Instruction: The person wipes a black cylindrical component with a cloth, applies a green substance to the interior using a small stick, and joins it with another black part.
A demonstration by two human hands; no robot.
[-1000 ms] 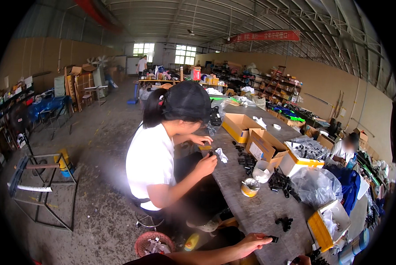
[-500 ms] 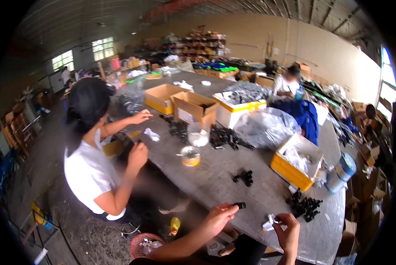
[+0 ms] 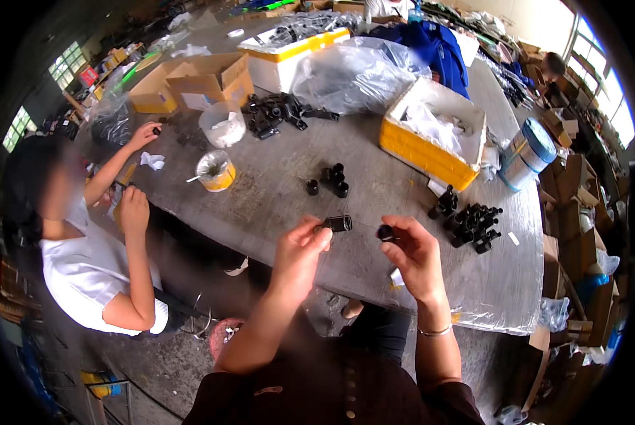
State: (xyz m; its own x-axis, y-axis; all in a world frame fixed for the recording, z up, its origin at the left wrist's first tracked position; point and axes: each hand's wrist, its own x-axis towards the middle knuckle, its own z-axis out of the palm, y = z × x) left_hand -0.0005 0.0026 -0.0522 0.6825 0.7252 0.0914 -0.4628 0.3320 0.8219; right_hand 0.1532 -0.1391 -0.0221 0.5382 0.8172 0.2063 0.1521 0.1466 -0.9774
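My left hand point(image 3: 300, 248) pinches a black cylindrical piece point(image 3: 339, 224), which points to the right over the table's near edge. In my right hand point(image 3: 413, 251), thumb and fingers close round a small black round cap-like part point(image 3: 385, 232). The two pieces are a short gap apart. Below my right hand, a scrap of white cloth or paper point(image 3: 397, 277) lies at the table edge. To the right stands a cluster of black pieces point(image 3: 473, 225); a smaller group point(image 3: 336, 179) is farther off, ahead of my left hand.
A yellow-and-white foam box point(image 3: 431, 159) and a blue-lidded canister point(image 3: 528, 157) stand at the right. Ahead left are a small tub point(image 3: 216, 171), a white cup point(image 3: 222, 126), a cardboard box point(image 3: 211, 79) and a black pile point(image 3: 278, 113). A co-worker point(image 3: 94, 276) sits at the left.
The view has tilted down toward my hands. My right hand has let go of the white scrap and now holds a black cap-like part. My hands are closer together.
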